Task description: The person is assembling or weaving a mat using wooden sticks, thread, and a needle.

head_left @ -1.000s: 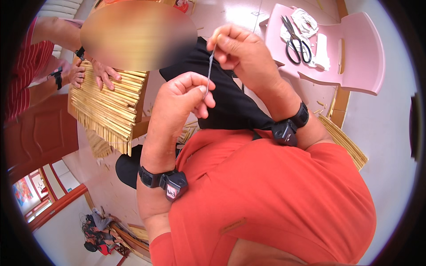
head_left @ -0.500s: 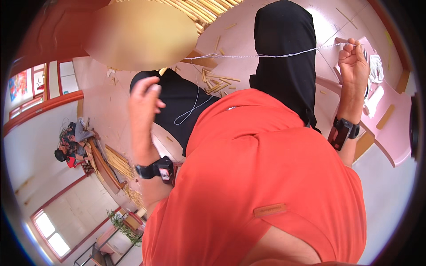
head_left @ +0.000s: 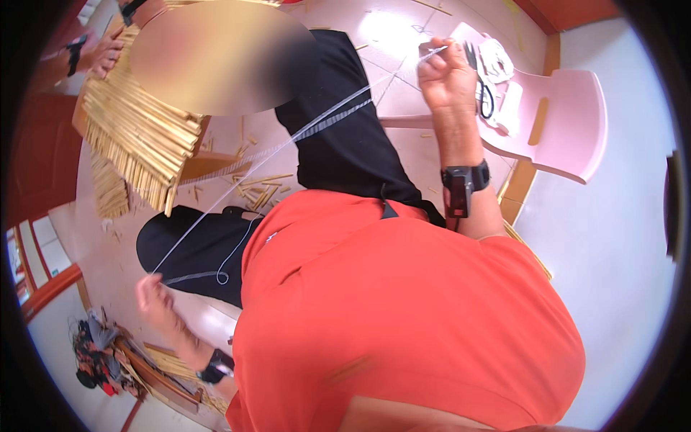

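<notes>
A thin white string [head_left: 235, 186] runs taut in a long slant across my black-trousered legs. Its lower left end meets my left hand [head_left: 162, 301], whose fingers are closed on it and somewhat blurred. At the upper right, my right hand [head_left: 448, 81] pinches the other end between thumb and fingers. A loose tail of string curls over my left thigh. Beyond the string, at the upper left, lies a mat of bamboo sticks [head_left: 140, 122] set side by side. Part of the mat is hidden behind a blurred oval.
A pink chair [head_left: 572, 129] at the right holds scissors [head_left: 487, 101] and a white cord bundle [head_left: 497, 61]. A co-worker's hand [head_left: 104, 54] rests on the mat. Short stick pieces [head_left: 259, 193] litter the tiled floor. A cluttered bench [head_left: 144, 363] stands at the lower left.
My left hand has dropped down and left and now grips the string, stretching it diagonally. The view has turned, bringing the bamboo mat and the co-worker's hand into sight.
</notes>
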Tool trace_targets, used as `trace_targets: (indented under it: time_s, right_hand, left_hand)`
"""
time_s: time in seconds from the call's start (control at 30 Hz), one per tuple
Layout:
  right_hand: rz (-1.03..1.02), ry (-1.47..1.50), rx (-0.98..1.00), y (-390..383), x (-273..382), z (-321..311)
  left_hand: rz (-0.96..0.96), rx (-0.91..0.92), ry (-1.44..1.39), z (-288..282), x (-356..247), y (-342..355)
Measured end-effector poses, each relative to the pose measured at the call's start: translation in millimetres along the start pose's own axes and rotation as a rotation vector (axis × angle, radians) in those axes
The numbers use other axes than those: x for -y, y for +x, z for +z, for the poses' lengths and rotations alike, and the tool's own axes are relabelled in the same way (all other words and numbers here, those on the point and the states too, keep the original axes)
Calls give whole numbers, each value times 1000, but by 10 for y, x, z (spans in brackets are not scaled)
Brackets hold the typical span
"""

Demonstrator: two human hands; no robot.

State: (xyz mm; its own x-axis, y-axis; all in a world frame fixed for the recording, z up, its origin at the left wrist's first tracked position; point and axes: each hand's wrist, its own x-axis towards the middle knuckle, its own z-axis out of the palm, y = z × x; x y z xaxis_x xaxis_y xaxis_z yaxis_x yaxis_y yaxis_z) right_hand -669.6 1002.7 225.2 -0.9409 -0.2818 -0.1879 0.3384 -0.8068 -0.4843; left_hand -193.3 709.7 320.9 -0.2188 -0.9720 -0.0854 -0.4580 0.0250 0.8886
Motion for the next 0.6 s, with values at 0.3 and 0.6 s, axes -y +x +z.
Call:
trace_targets:
  time_s: [0.3, 0.6]
  right_hand:
    - [32, 21, 111, -7, 82, 121]
    - [5, 10, 232, -135, 259, 205]
  left_hand:
    - [-10, -443, 603, -2220, 1133, 440]
    - [-76, -467, 827, -2385, 1941, -58]
